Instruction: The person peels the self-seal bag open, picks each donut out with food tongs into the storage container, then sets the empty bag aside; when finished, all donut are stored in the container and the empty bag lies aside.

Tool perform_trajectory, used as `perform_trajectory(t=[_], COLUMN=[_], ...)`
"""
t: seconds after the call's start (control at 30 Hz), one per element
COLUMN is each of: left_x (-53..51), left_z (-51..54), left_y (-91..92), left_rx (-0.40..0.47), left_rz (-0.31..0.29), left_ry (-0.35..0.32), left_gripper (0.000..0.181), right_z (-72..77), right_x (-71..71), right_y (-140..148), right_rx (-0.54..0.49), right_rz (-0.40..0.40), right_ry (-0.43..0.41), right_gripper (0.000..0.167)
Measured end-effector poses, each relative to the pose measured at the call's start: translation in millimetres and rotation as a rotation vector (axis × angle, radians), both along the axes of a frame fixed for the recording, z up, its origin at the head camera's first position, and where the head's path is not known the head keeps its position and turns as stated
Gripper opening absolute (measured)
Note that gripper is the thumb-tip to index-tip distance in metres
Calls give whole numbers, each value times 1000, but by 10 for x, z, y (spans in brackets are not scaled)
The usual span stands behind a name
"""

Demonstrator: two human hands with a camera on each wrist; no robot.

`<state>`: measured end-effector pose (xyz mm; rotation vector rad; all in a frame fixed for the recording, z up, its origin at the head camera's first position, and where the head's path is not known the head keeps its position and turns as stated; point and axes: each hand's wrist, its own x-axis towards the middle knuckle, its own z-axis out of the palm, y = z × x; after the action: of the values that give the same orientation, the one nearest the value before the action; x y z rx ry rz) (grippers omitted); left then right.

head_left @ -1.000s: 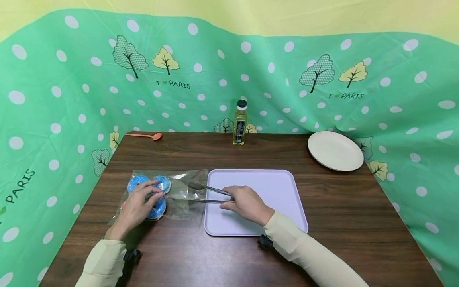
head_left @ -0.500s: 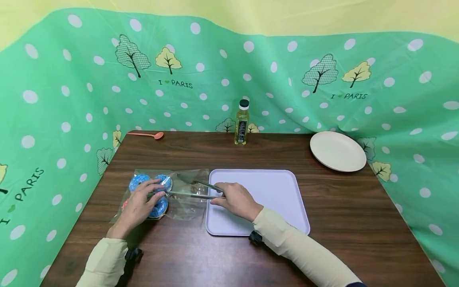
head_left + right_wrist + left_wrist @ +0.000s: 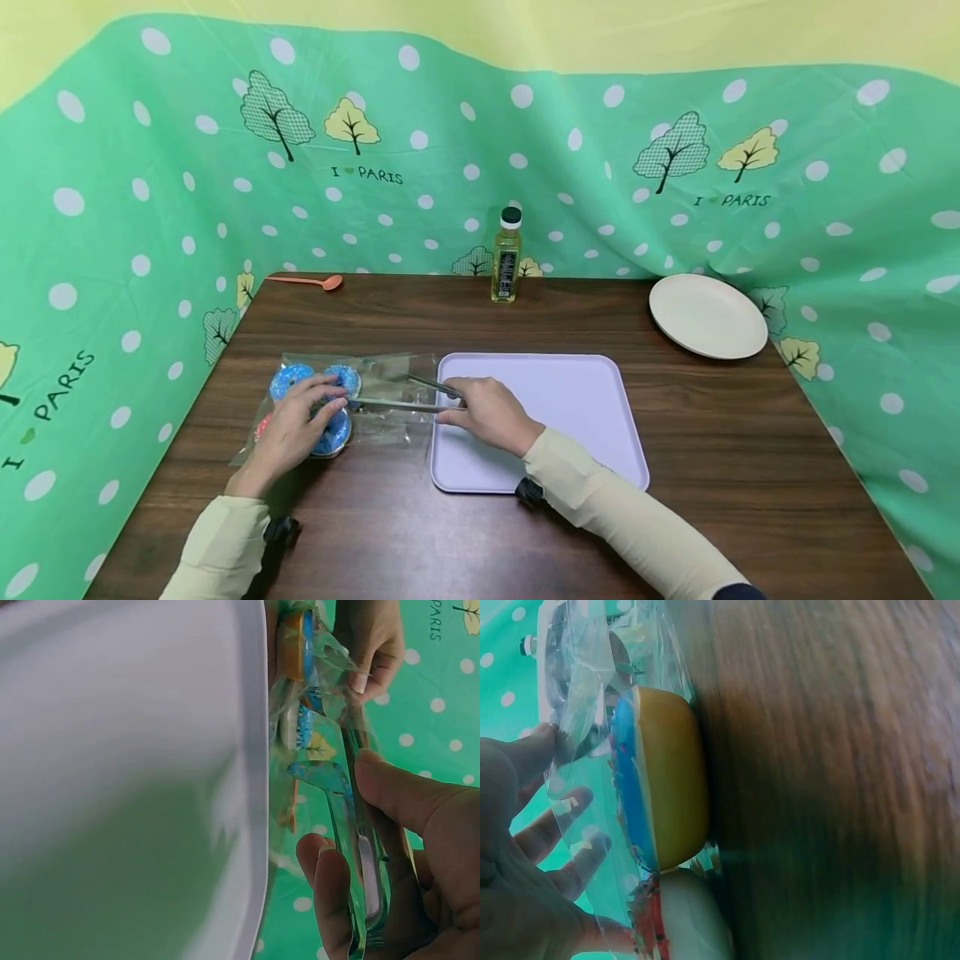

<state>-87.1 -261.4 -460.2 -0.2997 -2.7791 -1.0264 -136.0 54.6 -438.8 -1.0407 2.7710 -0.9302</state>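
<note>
On the near left of the table, the left hand (image 3: 291,427) pinches the film of the clear bag (image 3: 382,432) over the blue-topped doughnuts (image 3: 339,432), while to its right the right hand (image 3: 493,414) grips the tongs (image 3: 405,406), their two arms spread and reaching left from above the lilac tray (image 3: 540,375). I can't tell whether both tips are inside the bag; working them well probably means holding the film taut and lifted, with the tongs low and level so neither tip snags plastic or scrapes icing.
</note>
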Motion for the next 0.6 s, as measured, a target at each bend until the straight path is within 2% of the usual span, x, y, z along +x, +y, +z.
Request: perform_trajectory(t=[0.23,0.6], left_x=[-16,-12], left_z=[-22,-45], left_y=[-1,-10], left_rx=[3,9], left_rz=[2,6], left_ry=[34,23], left_gripper=[19,21], right_z=[7,-33], right_x=[-43,-132], right_y=[-107,-313], right_rx=[33,126], right_rz=[15,9], right_ry=[5,60], right_gripper=[35,52])
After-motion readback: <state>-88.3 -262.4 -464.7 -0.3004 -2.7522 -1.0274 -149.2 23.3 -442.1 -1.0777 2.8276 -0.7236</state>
